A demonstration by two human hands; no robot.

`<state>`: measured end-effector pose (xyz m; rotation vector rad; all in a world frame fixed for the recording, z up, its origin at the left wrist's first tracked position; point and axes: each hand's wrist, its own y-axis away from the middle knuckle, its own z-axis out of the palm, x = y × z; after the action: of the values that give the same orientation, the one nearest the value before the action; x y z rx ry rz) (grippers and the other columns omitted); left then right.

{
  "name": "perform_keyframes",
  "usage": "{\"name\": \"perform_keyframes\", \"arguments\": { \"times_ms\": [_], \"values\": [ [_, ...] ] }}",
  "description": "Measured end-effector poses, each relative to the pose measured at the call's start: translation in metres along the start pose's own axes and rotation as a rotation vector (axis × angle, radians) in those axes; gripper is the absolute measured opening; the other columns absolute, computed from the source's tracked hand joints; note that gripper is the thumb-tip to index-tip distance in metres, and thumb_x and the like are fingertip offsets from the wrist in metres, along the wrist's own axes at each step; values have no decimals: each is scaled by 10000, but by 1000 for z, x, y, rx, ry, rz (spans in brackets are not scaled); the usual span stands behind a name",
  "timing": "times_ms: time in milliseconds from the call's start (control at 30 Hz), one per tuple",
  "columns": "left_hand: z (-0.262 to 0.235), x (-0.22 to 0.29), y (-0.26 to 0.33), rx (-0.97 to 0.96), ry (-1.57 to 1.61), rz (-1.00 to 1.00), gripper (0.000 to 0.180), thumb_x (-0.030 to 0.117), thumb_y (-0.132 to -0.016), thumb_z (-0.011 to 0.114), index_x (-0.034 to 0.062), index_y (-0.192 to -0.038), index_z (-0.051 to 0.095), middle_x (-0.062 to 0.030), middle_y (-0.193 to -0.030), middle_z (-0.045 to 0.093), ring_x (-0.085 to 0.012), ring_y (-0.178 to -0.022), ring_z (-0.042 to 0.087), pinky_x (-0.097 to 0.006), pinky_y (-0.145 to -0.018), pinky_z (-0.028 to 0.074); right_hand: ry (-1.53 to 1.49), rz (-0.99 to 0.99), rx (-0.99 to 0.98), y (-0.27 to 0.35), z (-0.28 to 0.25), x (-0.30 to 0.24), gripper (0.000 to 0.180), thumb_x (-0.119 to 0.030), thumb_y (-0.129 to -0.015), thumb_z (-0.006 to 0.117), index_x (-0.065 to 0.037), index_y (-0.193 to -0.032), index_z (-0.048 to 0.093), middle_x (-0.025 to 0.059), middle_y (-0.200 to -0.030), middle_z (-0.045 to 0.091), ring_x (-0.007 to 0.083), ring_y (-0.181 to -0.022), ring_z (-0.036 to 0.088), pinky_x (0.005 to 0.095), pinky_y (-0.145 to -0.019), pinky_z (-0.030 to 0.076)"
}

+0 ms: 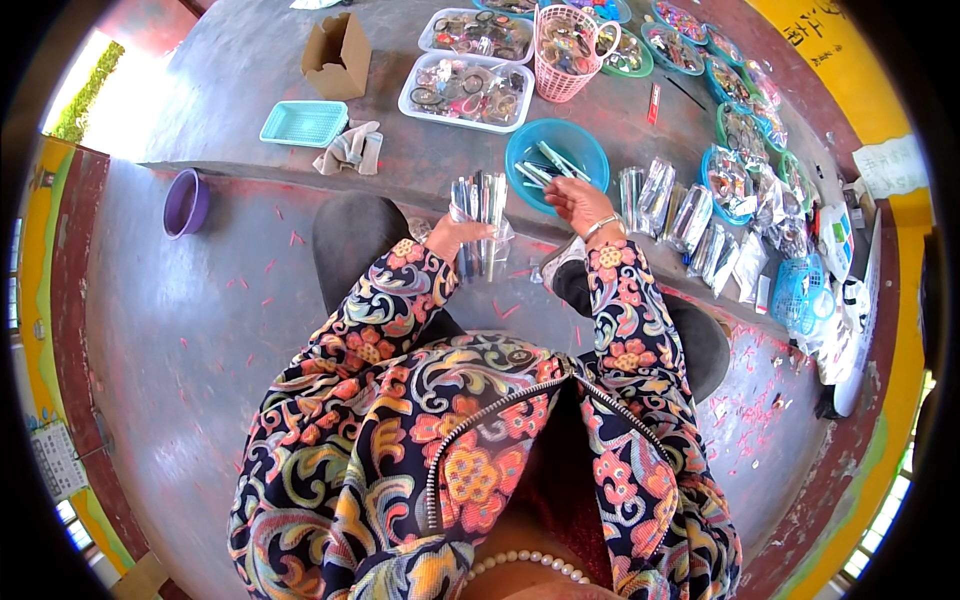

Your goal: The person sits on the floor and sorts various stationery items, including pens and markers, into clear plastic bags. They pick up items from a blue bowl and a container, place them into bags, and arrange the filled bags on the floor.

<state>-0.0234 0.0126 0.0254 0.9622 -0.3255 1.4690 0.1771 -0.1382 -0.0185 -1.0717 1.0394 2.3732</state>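
Note:
My left hand grips a clear plastic bag of pens, held upright near the table's front edge. My right hand reaches over the near rim of a round blue bowl that holds a few loose pens; its fingers are bent at the bowl's edge, and whether they pinch a pen is not visible. Both forearms wear patterned floral sleeves.
Clear packed bags lie in a row right of the bowl. Two white trays of small items, a pink basket, a cardboard box, a teal tray and a cloth sit further back. A purple bowl rests on the floor at left.

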Motion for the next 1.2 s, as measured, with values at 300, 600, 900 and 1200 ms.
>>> {"name": "perform_keyframes", "arguments": {
  "times_ms": [300,600,900,1200],
  "values": [
    [-5,-8,-8,59,-134,14,389,-6,-657,678,49,-1020,548,-45,-869,600,-164,-791,588,-291,-685,470,659,-235,-78,40,83,-8,249,-231,-736,691,3,-788,624,35,-666,605,83,-549,538,214,-531,444],
    [-13,-13,-10,14,-165,-24,386,16,-680,655,51,-1045,532,-62,-861,600,-185,-796,592,-323,-719,472,450,-297,15,38,63,-41,229,-233,-771,653,-7,-776,619,3,-647,590,60,-531,522,195,-480,404],
    [-7,-9,-5,34,18,-52,351,44,-683,656,58,-1015,542,-82,-832,608,-205,-760,607,-341,-662,507,-334,-246,-126,36,20,-60,149,-89,-806,577,6,-921,577,105,-811,623,154,-667,607,238,-567,501],
    [-4,-6,-2,85,0,-98,330,63,-697,649,83,-1008,540,-76,-824,607,-198,-728,607,-335,-636,513,-446,-302,-203,35,21,-55,171,-52,-813,569,1,-976,559,154,-975,605,182,-761,613,257,-626,515]
  ]
}}
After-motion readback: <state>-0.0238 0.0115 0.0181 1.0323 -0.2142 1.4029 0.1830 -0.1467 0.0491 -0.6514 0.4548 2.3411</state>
